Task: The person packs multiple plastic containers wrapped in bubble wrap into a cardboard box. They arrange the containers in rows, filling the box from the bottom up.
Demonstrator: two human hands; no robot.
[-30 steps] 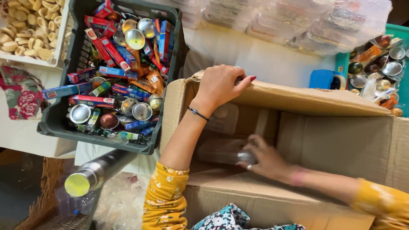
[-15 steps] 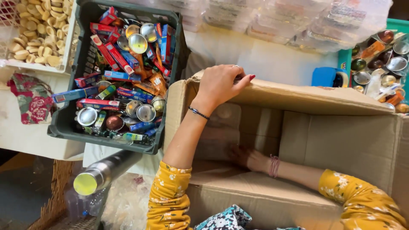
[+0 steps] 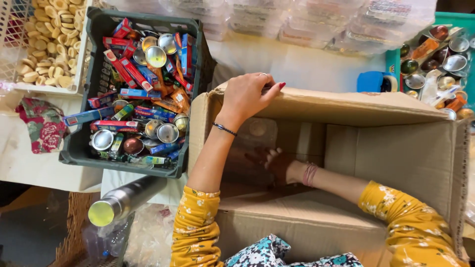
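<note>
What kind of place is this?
Probably a small packing or sorting workspace: a dark crate heaped with little boxes and metal cups, stacked clear plastic containers, and a big cardboard box that both hands work at.

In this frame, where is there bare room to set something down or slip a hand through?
The white tabletop is bare between the cardboard box and the clear packets. The box's right half looks bare. Crowded: the dark crate of cartons and metal cups, the teal tray, and the box's left end, where the right hand reaches while the left hand grips the flap.
</note>
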